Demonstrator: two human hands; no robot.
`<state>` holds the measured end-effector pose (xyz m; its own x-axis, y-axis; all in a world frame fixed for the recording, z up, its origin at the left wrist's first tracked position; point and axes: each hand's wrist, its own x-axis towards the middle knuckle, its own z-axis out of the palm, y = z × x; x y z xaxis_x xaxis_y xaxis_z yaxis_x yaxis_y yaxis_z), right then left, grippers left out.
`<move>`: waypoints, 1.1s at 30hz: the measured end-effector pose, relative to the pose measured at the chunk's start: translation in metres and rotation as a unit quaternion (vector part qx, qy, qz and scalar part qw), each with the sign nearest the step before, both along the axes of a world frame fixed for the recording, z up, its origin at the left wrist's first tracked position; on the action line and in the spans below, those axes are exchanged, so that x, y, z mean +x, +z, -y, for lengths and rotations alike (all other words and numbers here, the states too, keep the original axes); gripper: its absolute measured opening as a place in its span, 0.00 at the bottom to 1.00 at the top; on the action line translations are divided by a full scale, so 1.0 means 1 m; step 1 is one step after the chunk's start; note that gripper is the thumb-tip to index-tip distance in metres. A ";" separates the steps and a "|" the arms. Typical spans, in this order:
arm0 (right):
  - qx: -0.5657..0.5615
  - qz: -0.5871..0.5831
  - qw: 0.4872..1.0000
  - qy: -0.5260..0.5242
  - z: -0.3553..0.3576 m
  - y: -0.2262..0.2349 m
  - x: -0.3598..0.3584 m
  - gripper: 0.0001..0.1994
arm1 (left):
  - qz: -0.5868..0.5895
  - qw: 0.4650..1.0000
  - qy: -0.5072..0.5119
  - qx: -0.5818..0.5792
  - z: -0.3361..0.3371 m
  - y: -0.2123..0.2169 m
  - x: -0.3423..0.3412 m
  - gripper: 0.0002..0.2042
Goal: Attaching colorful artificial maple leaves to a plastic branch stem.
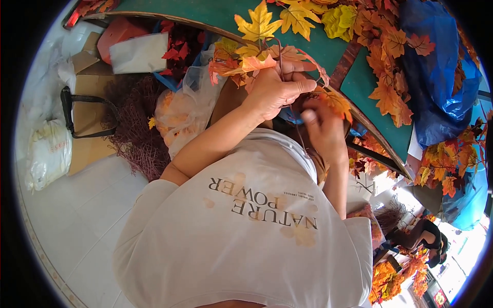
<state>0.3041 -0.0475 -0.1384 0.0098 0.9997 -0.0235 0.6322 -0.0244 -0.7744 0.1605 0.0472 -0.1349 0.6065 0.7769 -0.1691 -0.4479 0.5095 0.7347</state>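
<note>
Over the edge of the green table (215, 19), my left hand (277, 91) is closed on the stem of an artificial maple leaf spray (258, 62). Its thumb and fingers pinch together, and orange and yellow leaves fan out above them. A yellow maple leaf (257, 21) stands at the top, over the tabletop. Just to the right and a little nearer, my right hand (327, 128) is smeared by motion, close under an orange leaf (336, 104). Whether its fingers hold anything is hidden by the blur.
Orange maple leaves (387, 66) lie heaped on the table at the right, beside a blue plastic bag (431, 66). To the left are a clear bag with orange contents (177, 110), a bundle of dark twigs (138, 118) and a cardboard box (92, 108).
</note>
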 end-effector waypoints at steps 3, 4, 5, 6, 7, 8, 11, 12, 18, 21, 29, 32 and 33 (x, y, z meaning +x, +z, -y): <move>0.075 -0.301 0.945 -0.103 0.003 -0.024 0.004 0.13 | -0.057 0.998 -0.006 0.029 0.008 -0.003 0.000 0.15; 0.082 -0.344 0.929 -0.106 0.001 -0.015 -0.003 0.13 | -0.060 0.998 -0.008 0.029 0.011 -0.006 0.001 0.15; 0.082 -0.346 0.928 -0.107 -0.001 -0.010 -0.008 0.13 | -0.064 0.997 -0.010 0.035 0.014 -0.010 0.001 0.15; 0.051 -0.349 0.928 -0.118 -0.005 -0.004 -0.012 0.12 | -0.067 0.997 -0.013 0.042 0.015 -0.011 0.003 0.14; 0.019 -0.352 0.927 -0.128 -0.008 -0.003 -0.013 0.12 | -0.069 0.996 -0.029 0.041 0.014 -0.010 0.000 0.15; 0.021 -0.353 0.927 -0.128 -0.011 -0.007 -0.011 0.12 | -0.070 0.996 -0.031 0.043 0.016 -0.011 0.002 0.15; 0.092 -0.508 0.825 -0.231 -0.012 -0.017 -0.005 0.08 | -0.039 0.989 -0.095 0.106 0.016 -0.013 -0.009 0.27; 0.094 -0.509 0.824 -0.230 -0.012 -0.017 -0.002 0.08 | -0.041 0.989 -0.096 0.107 0.014 -0.013 -0.016 0.27; 0.072 -0.534 0.814 -0.216 -0.005 -0.013 -0.004 0.07 | 0.050 0.981 -0.186 0.034 0.009 -0.017 -0.034 0.30; 0.043 -0.551 0.808 -0.205 0.004 -0.017 -0.021 0.08 | -0.039 0.982 -0.168 0.079 0.006 -0.014 -0.028 0.25; -0.042 -0.694 0.700 -0.164 0.030 -0.037 -0.037 0.09 | 0.015 0.999 -0.024 0.017 0.007 -0.017 -0.006 0.14; -0.077 -0.720 0.667 -0.177 0.028 -0.039 -0.033 0.07 | 0.072 0.996 0.000 -0.046 0.013 -0.021 -0.002 0.14; -0.077 -0.720 0.667 -0.177 0.027 -0.039 -0.033 0.07 | 0.089 0.995 0.012 -0.054 0.014 -0.023 -0.002 0.14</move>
